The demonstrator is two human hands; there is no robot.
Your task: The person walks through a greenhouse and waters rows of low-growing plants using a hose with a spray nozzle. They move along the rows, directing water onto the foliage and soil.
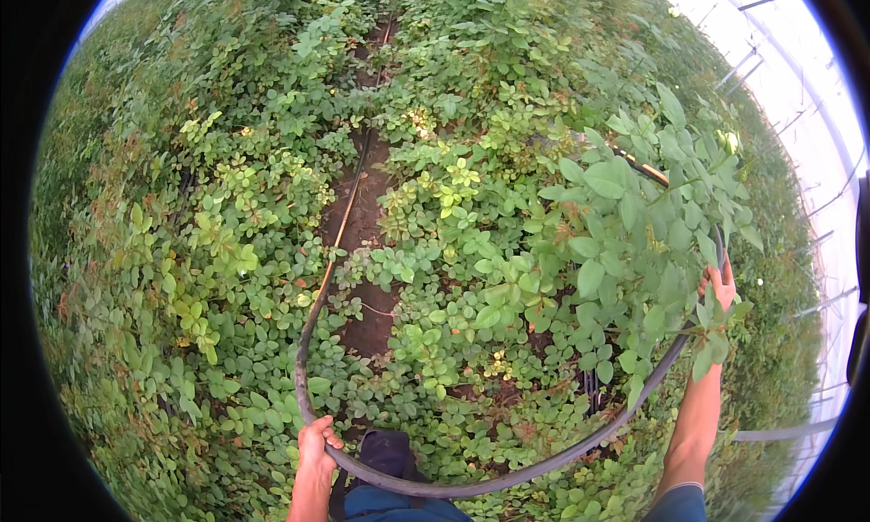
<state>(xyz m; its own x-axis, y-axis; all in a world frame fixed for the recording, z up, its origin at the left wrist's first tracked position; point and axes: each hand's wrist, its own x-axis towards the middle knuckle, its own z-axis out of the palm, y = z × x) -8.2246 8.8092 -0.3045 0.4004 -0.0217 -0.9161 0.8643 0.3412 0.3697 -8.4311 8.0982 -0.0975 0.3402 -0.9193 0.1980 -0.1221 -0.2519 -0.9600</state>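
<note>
A thick dark hose (476, 486) bends in a wide U across the front of my body. My left hand (318, 442) is closed around it at the lower left, and from there the hose runs up and away along a strip of bare soil. My right hand (720, 284) is raised at the right and grips the hose's other side, partly hidden by leaves. Tall leafy stems (632, 202) stand in front of and beside my right hand. Above them a dark length with yellow marks (642, 167) shows between leaves; whether it belongs to the hose I cannot tell.
Dense, low rose-like bushes (170, 304) grow on both sides of a narrow soil path (370, 318). Thin dark tubes (591, 389) stand among the plants at the right. White greenhouse sheeting (781, 60) with metal supports lies beyond the right edge of the plants.
</note>
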